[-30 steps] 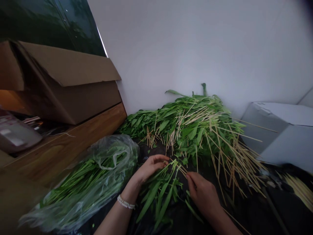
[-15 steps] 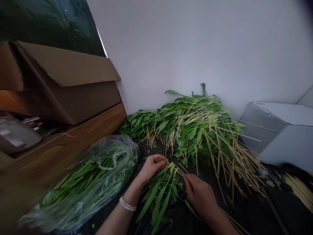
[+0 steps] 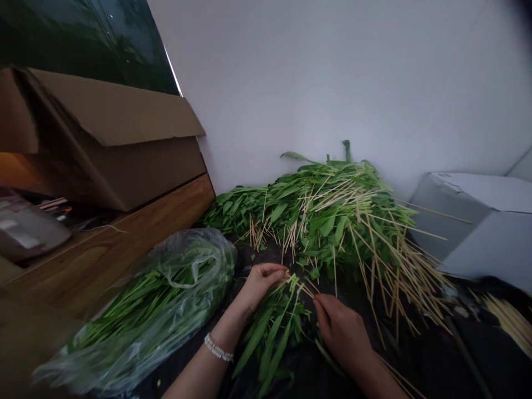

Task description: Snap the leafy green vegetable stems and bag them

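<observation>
My left hand (image 3: 265,280) is pinched at the tip of a skewer, on the cut end of a green stem. Two or so thin wooden skewers (image 3: 308,289) run from there into my right hand (image 3: 338,321), whose thumb and fingers are closed on them. Long-leafed green stems (image 3: 270,338) hang from the skewered ends below my left hand, over black plastic. Behind both hands lies a big heap of leafy greens (image 3: 328,221) threaded on skewers, many bare ends pointing right and toward me.
To the left, a clear plastic bag (image 3: 199,316) holds more greens. An open cardboard box (image 3: 141,172) sits on a wooden surface (image 3: 174,205). A white box (image 3: 469,221) stands at the right by the wall, with a bundle of loose skewers (image 3: 505,316) in front.
My left fingertips have shifted very slightly right along the skewer, hiding the bit of green that showed at their tips. My right hand keeps its grip and has barely moved.
</observation>
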`<state>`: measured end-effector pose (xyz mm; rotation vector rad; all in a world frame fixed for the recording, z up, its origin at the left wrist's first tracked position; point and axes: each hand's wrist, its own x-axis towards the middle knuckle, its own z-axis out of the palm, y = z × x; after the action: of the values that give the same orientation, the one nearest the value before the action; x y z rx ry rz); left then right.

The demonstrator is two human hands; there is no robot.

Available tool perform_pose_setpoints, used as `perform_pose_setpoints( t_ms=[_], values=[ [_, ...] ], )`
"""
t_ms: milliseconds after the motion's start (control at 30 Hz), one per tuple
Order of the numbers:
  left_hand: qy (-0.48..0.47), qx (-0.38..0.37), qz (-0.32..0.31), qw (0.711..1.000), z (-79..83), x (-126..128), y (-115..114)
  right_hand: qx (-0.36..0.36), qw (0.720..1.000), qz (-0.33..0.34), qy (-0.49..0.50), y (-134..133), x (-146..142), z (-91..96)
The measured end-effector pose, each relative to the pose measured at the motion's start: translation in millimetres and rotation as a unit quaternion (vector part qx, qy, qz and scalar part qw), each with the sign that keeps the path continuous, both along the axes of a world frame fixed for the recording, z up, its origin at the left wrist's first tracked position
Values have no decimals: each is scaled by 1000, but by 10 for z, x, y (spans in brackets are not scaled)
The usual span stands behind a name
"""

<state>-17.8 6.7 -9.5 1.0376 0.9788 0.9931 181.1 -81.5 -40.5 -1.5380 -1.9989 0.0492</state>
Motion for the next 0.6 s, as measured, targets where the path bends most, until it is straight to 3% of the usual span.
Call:
perform_pose_setpoints(
  t_ms=[200, 600],
  values=[
    [-68, -54, 25, 996, -29, 12, 22, 10, 1000, 2, 1, 2, 11, 1],
    [-68, -55, 18, 996, -29, 31, 2, -19, 1000, -4, 0, -5, -2, 1]
  ],
)
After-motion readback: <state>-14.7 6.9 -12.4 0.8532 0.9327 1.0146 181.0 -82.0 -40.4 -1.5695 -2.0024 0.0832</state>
